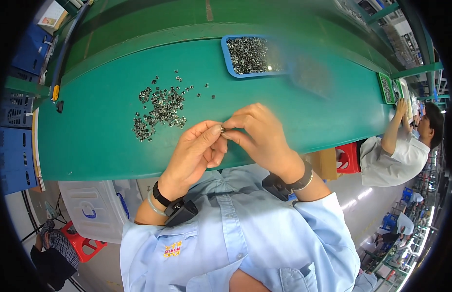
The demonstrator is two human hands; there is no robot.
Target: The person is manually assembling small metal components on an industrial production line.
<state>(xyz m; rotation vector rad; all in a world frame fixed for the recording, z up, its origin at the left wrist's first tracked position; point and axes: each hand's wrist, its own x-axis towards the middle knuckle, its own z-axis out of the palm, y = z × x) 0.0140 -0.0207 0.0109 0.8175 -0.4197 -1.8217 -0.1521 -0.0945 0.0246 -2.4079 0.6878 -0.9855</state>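
Observation:
Between the fingertips of both hands is a small metal part (pixel 222 130), dark and shiny, mostly covered by the fingers. My left hand (pixel 199 146) pinches it from the left, thumb on top and the other fingers curled. From the right, my right hand (pixel 257 134) pinches the same part between thumb and forefinger. Both hands are just above the near side of the green table mat (pixel 104 107). A loose pile of similar small metal parts (pixel 165 107) lies beyond my left hand. Farther off, a blue tray (pixel 228 61) holds many more of them.
A blurred patch hides the tray's right end. At the far right a co-worker (pixel 396 151) sits by a green tray (pixel 385 88). A yellow-tipped tool (pixel 56 92) lies at the left edge. Below the table are a clear plastic bin (pixel 92 207), red stools (pixel 347 158) and a cardboard box (pixel 323 163).

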